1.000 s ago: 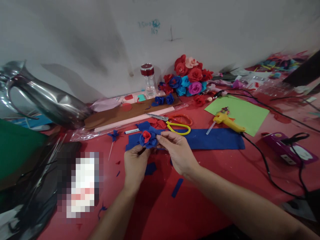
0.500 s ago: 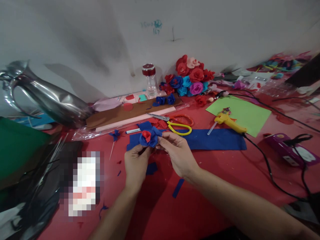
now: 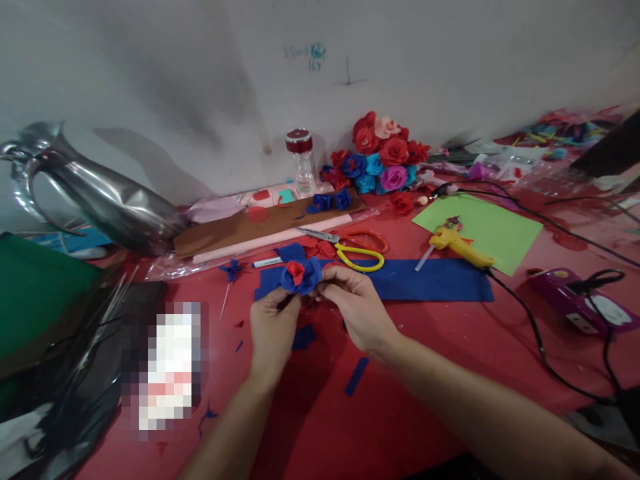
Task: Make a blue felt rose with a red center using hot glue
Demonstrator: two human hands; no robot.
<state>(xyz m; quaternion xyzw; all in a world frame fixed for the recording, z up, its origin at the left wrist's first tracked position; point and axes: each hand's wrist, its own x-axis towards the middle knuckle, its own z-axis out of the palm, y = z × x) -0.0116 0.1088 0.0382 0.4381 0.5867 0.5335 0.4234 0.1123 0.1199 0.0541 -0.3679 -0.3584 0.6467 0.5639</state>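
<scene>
Both hands hold a paper flower [image 3: 306, 277] with blue outer petals and a red centre. My left hand [image 3: 273, 323] pinches it from below on its left side. My right hand [image 3: 357, 307] grips its right edge between thumb and fingers; the fingertips are partly hidden. Behind the flower lies a long blue paper strip [image 3: 430, 280]. Scissors [image 3: 357, 250] with one yellow and one orange handle rest just beyond it, beside a white marker [image 3: 267, 262]. Blue scraps [image 3: 357, 377] lie on the red table near my wrists.
A yellow glue gun [image 3: 460, 247] lies across a green sheet [image 3: 500, 227], its cord trailing right. A purple power strip [image 3: 583, 300] is farther right. Paper roses [image 3: 390, 157] and a lidded glass bottle [image 3: 303, 163] stand along the wall. At left, a metal jug [image 3: 105, 190] leans over.
The flower has turned slightly in my fingers, and its face shows rounder now. Both hands stay in nearly the same place.
</scene>
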